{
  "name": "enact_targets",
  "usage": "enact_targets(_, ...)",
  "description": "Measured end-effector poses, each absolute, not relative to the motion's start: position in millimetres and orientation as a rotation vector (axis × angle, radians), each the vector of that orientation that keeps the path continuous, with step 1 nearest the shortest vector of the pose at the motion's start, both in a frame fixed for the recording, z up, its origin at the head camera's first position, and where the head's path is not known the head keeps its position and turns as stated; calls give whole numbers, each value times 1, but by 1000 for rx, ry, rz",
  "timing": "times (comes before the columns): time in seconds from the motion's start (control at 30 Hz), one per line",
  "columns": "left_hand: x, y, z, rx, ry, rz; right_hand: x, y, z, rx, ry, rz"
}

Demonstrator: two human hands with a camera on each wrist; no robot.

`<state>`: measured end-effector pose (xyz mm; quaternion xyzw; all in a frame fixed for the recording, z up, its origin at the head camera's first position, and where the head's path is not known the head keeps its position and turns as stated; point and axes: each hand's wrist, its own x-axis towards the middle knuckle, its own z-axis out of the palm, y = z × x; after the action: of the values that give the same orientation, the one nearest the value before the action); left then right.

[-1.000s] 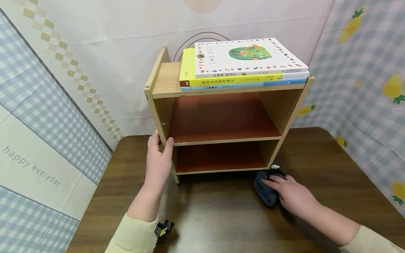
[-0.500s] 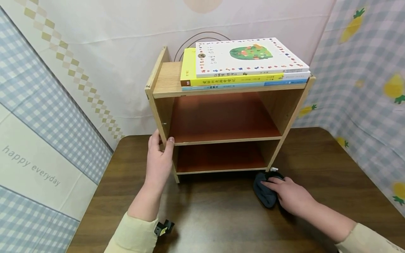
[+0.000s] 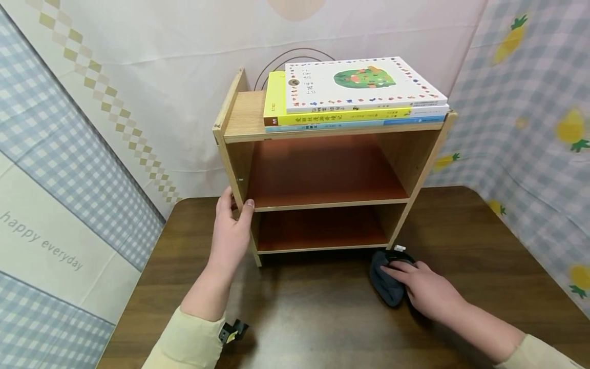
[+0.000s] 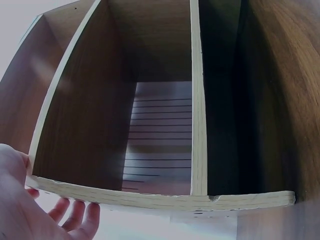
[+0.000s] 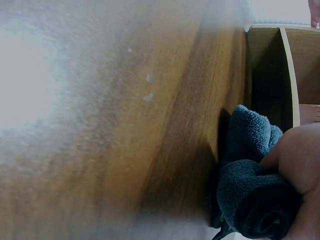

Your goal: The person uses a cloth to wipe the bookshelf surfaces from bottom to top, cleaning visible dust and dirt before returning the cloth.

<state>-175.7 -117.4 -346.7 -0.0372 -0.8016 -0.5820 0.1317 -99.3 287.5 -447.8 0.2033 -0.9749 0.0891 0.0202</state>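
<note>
A small wooden shelf (image 3: pixel 244 114) with reddish-brown inner boards stands on the table. My left hand (image 3: pixel 230 238) grips its left side panel, thumb at the front edge and fingers round the outer face. In the left wrist view that hand (image 4: pixel 30 200) holds the panel's edge at the middle board. By the shelf's right front foot, my right hand (image 3: pixel 430 292) holds a folded dark blue-grey towel (image 3: pixel 384 282) down on the tabletop. Fluffy and bunched, the towel (image 5: pixel 245 135) shows beside the shelf in the right wrist view; most right fingers are hidden there.
A stack of books (image 3: pixel 364 84), white on top with yellow and blue below, lies on the shelf's top board. Printed cloth (image 3: pixel 184 46) hangs behind and at both sides. The dark wooden table (image 3: pixel 313 318) extends in front. A black device (image 3: pixel 232 332) sits at the left cuff.
My right hand and the towel have shifted slightly toward the front of the table. The left hand keeps its grip on the shelf panel, and the books stay in place.
</note>
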Motion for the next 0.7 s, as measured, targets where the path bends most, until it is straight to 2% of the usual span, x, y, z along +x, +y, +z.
enact_targets(0.7,-175,-117,-346,-130,-2311,-1683,-77,297,-443,728,-2701,265)
